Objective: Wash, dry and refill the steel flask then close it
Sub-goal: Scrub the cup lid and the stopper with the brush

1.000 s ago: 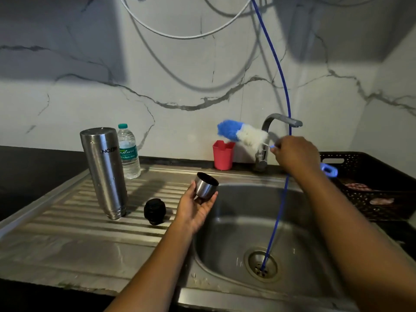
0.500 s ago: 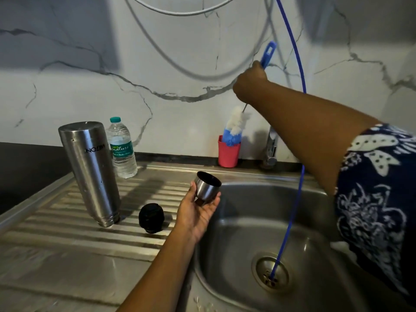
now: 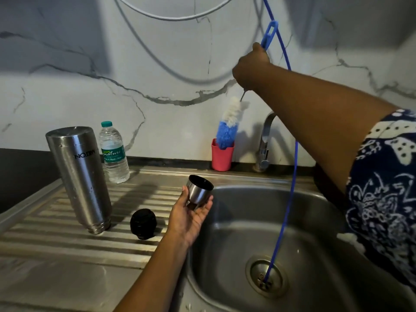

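The steel flask (image 3: pixel 80 176) stands upside down on the ribbed drainboard, its mouth on the metal. Its black stopper (image 3: pixel 143 224) lies beside it to the right. My left hand (image 3: pixel 191 216) holds the flask's steel cap cup (image 3: pixel 199 189) at the sink's left rim, open side up. My right hand (image 3: pixel 252 65) is raised near the wall, gripping the blue handle of a bottle brush (image 3: pixel 229 124). The brush hangs head down, its blue tip inside a red cup (image 3: pixel 221 157).
A plastic water bottle (image 3: pixel 113 153) stands behind the flask. The tap (image 3: pixel 264 143) rises behind the steel sink basin (image 3: pixel 236 233). A blue hose (image 3: pixel 290 176) runs from above down into the drain (image 3: pixel 265 278). White cable loops across the marble wall.
My right hand swung the brush from level beside the tap to upright, then lowered its head into the red cup. My left hand and the cap stayed almost still.
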`<action>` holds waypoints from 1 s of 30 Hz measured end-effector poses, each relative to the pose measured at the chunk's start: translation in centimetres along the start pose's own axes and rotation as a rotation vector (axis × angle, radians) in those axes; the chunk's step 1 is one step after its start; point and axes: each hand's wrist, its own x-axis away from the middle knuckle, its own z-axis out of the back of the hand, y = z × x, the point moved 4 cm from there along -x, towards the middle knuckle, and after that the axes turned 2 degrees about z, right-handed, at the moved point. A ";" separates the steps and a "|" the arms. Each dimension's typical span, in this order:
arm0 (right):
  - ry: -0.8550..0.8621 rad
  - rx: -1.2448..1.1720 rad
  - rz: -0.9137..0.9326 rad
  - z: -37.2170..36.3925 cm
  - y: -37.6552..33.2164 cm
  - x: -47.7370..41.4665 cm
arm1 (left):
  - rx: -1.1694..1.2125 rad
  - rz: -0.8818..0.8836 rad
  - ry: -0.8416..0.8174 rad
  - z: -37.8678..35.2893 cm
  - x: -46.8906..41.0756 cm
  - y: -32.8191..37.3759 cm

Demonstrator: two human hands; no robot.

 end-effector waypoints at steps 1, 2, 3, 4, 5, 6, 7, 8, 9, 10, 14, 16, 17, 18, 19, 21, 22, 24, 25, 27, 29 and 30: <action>0.017 0.001 0.000 0.2 0.5 0.4 | 0.001 0.000 0.000 0.0 0.1 0.0; 0.024 0.000 0.007 0.3 0.8 0.9 | 0.000 0.002 -0.002 -0.1 0.2 0.0; 0.041 -0.019 0.001 0.5 1.2 1.5 | -0.001 0.004 -0.004 -0.2 0.3 -0.1; 0.049 -0.029 -0.012 0.5 1.5 1.9 | -0.004 0.004 -0.006 -0.3 0.5 -0.1; 0.061 -0.038 -0.024 0.6 1.8 2.4 | -0.007 0.003 -0.009 -0.3 0.5 -0.1; 0.069 -0.041 -0.038 0.4 2.1 2.7 | -0.008 0.001 -0.012 -0.3 0.6 -0.2; 0.075 -0.050 -0.055 0.3 2.5 3.2 | -0.007 -0.001 -0.017 -0.3 0.6 -0.1; 0.068 -0.066 -0.074 0.2 2.8 3.8 | -0.007 -0.003 -0.021 -0.3 0.6 -0.1; 0.066 -0.082 -0.092 0.1 3.2 4.5 | -0.010 -0.005 -0.023 -0.3 0.6 -0.1; 0.063 -0.109 -0.116 -0.1 3.6 5.1 | -0.012 -0.006 -0.026 -0.3 0.6 -0.1; 0.050 -0.231 -0.263 -2.1 5.4 9.1 | -0.013 -0.016 -0.024 -0.3 0.4 0.0; 0.089 -0.351 -0.311 -4.3 6.4 11.7 | -0.027 -0.018 -0.023 -0.3 0.2 0.0; 0.112 -0.445 -0.317 -5.4 6.8 13.2 | -0.036 -0.016 -0.023 -0.4 0.2 0.0; 0.124 -0.553 -0.309 -6.3 7.2 14.8 | -0.046 -0.014 -0.023 -0.4 0.1 -0.1; 0.128 -0.652 -0.287 -7.1 7.5 16.4 | -0.056 -0.011 -0.025 -0.4 0.0 -0.2; 0.113 -0.809 -0.224 -8.2 7.6 18.9 | -0.079 -0.005 -0.032 -0.4 0.0 -0.3; 0.115 -0.869 -0.194 -8.6 7.5 19.9 | -0.095 0.001 -0.037 -0.4 0.0 -0.4; 0.120 -0.943 -0.146 -9.0 7.1 21.4 | -0.123 0.012 -0.053 -0.4 0.0 -0.5; 0.124 -0.952 -0.119 -9.0 6.8 22.0 | -0.130 0.016 -0.065 -0.4 0.1 -0.6; 0.129 -0.921 -0.067 -9.2 6.2 22.8 | -0.139 0.019 -0.090 -0.6 0.3 -0.6; 0.159 -0.830 -0.012 -9.0 5.6 23.4 | -0.150 0.022 -0.114 -0.8 0.5 -0.6; 0.204 -0.789 0.011 -8.8 5.2 23.7 | -0.160 0.023 -0.123 -0.9 0.6 -0.6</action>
